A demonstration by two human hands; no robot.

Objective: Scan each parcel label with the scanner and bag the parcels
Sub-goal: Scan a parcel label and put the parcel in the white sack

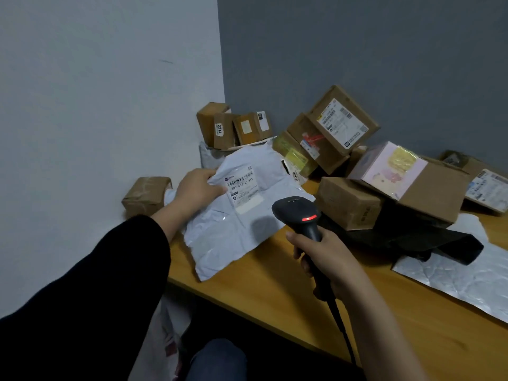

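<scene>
Parcel (242, 215) — a white mailer at the left end of the tabletop (275, 292) — is pinched by the left grip (196, 189); right grip (327, 257) wraps the scanner (297, 211). Cardboard boxes (346, 202) crowd behind; bare wood along the front edge.

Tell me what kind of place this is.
Probably a small parcel-handling corner of an office or home: labelled cardboard boxes piled on a wooden desk against the walls, a barcode scanner in the right hand, a white poly mailer in the left hand.
</scene>
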